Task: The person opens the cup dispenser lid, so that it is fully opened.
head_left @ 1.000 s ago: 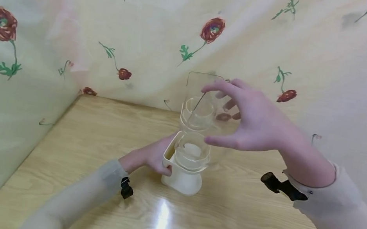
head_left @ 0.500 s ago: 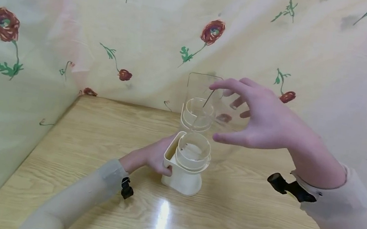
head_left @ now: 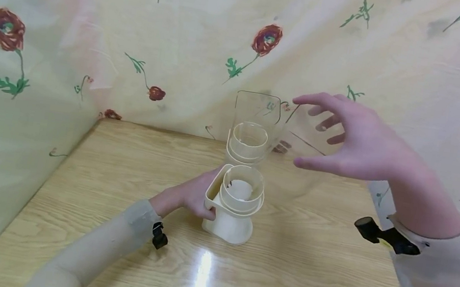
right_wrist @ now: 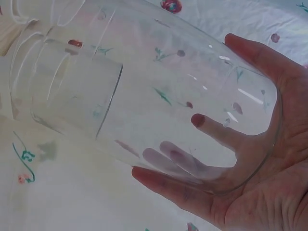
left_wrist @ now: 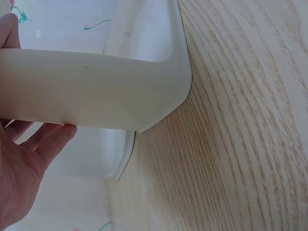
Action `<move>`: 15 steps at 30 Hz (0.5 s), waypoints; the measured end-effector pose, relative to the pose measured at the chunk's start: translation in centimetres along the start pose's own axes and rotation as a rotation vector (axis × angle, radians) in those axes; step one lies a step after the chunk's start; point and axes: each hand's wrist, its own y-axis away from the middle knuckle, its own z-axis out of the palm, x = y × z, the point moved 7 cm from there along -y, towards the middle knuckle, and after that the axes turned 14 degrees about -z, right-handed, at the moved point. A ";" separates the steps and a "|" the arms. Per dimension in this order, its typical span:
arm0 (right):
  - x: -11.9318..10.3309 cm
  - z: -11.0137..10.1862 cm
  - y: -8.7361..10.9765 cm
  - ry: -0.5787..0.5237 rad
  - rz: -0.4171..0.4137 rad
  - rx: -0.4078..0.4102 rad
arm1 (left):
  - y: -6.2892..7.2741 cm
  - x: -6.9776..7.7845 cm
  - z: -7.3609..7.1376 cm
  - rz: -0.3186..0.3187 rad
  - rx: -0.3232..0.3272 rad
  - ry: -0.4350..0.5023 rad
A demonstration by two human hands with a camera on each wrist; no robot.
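Left hand (head_left: 200, 194) wrapped on stand (head_left: 226, 225). Right hand (head_left: 355, 140) spread wide, curled round clear jar's (right_wrist: 163, 82) rounded end, airborne right of stand. Jar's long axis runs palm-to-stand; left hand nearer front cup (head_left: 240, 207). Stand sits toward desk's (head_left: 304, 273) far edge.

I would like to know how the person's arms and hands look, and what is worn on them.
The left hand and right hand wear no gloves. The left sleeve and right sleeve are long and pale beige-grey. Each wrist has a small black device: left device, right device, the latter with a rounded end.
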 end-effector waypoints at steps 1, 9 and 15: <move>0.3 -0.2 0.2 0.004 0.007 0.003 | 0.0 0.0 0.0 -0.002 0.000 -0.003; 2.8 -1.4 1.1 0.026 0.077 0.016 | 0.1 0.3 0.0 -0.006 0.008 -0.016; 5.0 -1.7 1.7 0.058 0.115 0.013 | 0.0 0.2 0.0 -0.005 -0.002 0.017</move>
